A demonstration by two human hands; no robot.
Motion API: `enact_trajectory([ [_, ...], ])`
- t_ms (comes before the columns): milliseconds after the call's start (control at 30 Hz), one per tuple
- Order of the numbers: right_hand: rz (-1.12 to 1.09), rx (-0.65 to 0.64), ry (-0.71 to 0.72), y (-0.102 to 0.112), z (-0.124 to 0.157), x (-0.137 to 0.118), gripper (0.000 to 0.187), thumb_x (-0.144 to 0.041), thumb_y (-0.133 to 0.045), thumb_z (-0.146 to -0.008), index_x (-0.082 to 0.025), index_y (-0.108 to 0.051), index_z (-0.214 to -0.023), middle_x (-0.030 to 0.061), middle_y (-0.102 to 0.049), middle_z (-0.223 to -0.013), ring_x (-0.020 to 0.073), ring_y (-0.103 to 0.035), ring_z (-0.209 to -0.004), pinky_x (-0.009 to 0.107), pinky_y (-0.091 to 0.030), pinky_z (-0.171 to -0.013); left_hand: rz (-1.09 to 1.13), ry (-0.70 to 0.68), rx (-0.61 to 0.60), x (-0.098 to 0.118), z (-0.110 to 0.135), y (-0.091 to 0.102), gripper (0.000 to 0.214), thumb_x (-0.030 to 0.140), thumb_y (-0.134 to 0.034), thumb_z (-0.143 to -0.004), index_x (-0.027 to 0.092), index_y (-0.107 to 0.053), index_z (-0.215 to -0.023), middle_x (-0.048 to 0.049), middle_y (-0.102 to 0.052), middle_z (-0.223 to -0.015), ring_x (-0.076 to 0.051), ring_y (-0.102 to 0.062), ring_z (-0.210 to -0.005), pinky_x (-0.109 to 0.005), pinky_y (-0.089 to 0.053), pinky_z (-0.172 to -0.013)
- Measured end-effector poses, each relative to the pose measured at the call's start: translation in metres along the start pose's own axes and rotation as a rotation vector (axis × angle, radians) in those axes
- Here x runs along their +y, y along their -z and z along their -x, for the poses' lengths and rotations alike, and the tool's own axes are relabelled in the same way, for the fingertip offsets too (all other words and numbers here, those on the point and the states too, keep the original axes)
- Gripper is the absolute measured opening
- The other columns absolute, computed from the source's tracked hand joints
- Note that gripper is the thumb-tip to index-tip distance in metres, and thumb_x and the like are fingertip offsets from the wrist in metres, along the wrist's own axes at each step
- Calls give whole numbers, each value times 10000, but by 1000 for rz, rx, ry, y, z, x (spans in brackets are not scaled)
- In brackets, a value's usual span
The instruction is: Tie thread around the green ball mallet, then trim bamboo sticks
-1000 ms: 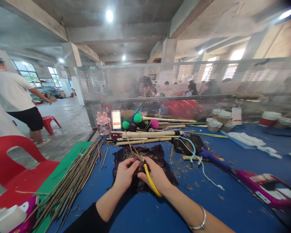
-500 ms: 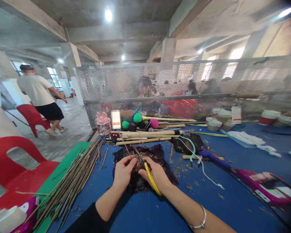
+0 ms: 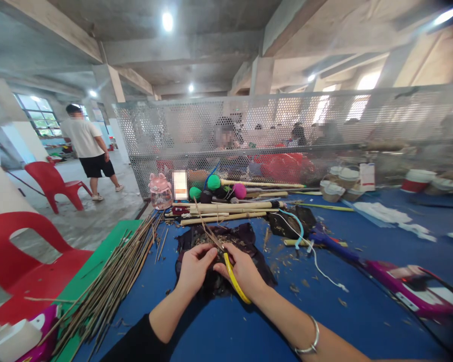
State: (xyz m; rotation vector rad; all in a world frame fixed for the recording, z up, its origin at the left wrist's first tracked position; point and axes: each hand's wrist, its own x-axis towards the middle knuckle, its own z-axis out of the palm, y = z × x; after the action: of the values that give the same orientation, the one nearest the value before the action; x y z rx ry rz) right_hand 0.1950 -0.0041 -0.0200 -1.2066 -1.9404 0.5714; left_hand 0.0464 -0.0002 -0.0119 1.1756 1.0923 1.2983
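My left hand (image 3: 196, 266) pinches a thin brown stick (image 3: 200, 215), which points up and away over the table. Closed around yellow-handled scissors (image 3: 234, 282) is my right hand (image 3: 245, 271); a bracelet circles that wrist. The scissor blades (image 3: 216, 240) reach toward the stick near my left fingertips. Whether they touch it I cannot tell. Beneath both hands lies a crumpled black cloth (image 3: 262, 259) strewn with brown scraps. A large bundle of similar sticks (image 3: 117, 281) rests to my left, partly on a green board (image 3: 94, 251).
Pale poles (image 3: 230, 216), green and magenta balls (image 3: 214, 182) and a pink bottle (image 3: 160, 192) stand or lie along the back, before a perforated metal screen (image 3: 196, 136). A purple tool (image 3: 403, 286) lies right. Red chairs (image 3: 33, 251) and a walking person (image 3: 86, 143) are left.
The stick in my left hand has turned more upright, its tip now against the pale poles. My right hand has barely moved. The person at left has walked further right and away.
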Motion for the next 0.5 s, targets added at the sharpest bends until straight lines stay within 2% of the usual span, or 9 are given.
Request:
enact_trajectory([
  [133, -69, 13, -25, -3, 0, 3, 392, -443, -608, -746, -170, -541, -1019, 37, -647, -777, 157, -574, -661, 231, -443, -593, -13, 74, 29, 1, 1, -2, 321, 364, -710, -607, 108, -704, -801, -64, -692, -709, -127, -565, -557, -219, -435, -518],
  [333, -46, 1, -48, -5, -1, 5, 386, -464, -561, -773, -146, -538, -990, 28, -634, -706, 147, -559, -586, 222, -420, -539, 67, 77, 66, 4, -1, -1, 326, 382, -712, -605, 111, -700, -785, -29, -656, -621, -113, -545, -525, -221, -454, -521],
  [400, -5, -5, -49, -4, -1, 3, 399, -459, -558, -773, -147, -530, -1020, 36, -641, -731, 156, -576, -613, 231, -431, -569, 88, 71, 54, 2, -1, 0, 331, 385, -705, -618, 113, -697, -808, -29, -654, -627, -119, -553, -545, -226, -464, -534],
  [500, 56, -12, -36, -1, 0, 0, 460, -440, -613, -728, -163, -511, -1080, 68, -652, -877, 183, -606, -745, 261, -451, -671, 84, 52, 28, 2, -1, 0, 325, 386, -686, -643, 116, -697, -824, -36, -662, -655, -120, -554, -555, -220, -457, -526],
])
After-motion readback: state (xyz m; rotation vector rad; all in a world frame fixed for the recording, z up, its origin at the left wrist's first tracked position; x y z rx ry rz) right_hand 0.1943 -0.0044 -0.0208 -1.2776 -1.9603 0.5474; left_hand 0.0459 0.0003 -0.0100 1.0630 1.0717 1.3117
